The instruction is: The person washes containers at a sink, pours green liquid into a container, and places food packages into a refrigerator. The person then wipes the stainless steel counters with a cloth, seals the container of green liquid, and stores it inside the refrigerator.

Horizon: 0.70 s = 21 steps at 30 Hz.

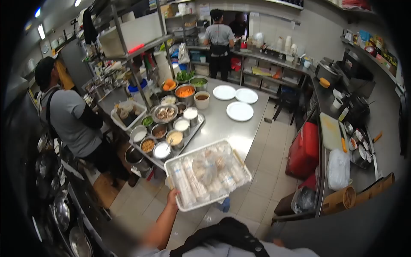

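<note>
Grip: left hand (172,199) clamped on left end of tray (199,203), underside hold hidden | tray out in front, long axis crosswise, right end angled away, left hand nearest | packets (207,171) hazy (contents unreadable) | blue patch (224,204) below, unclear | right hand unseen, state can't be told

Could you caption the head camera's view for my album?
Left hand grips a white basket of wrapped packages near a steel table.

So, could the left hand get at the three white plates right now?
Probably not: the left hand holds the loaded white basket, which sits between it and the plates.
</note>
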### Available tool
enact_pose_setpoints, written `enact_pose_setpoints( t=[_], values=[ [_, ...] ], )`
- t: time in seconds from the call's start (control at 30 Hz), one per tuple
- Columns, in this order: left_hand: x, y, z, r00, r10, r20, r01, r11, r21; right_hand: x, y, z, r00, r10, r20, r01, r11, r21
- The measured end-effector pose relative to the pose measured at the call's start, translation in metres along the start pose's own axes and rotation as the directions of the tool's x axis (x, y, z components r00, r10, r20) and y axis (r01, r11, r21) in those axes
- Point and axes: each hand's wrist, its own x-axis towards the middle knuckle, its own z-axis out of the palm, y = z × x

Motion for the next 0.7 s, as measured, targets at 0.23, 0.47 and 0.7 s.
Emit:
enact_pose_setpoints(
  t=[0.23, 0.47, 0.7],
  values=[
    [-0.001, 0.021, -0.014, 0.994, -0.112, 0.011, 0.111, 0.99, 0.082, -0.072, 0.02, 0.024, 0.98, 0.119, -0.157, -0.055, 0.929, 0.365],
    [0.018, 0.031, -0.022, 0.972, -0.218, 0.085, 0.208, 0.972, 0.11, -0.151, 0.066, 0.02, 0.854, 0.298, -0.427, 0.092, 0.721, 0.687],
    [0.044, 0.047, -0.034, 0.969, -0.193, 0.157, 0.17, 0.974, 0.15, -0.274, 0.147, 0.023, 0.559, 0.545, -0.625, 0.412, 0.471, 0.78]
  ],
)
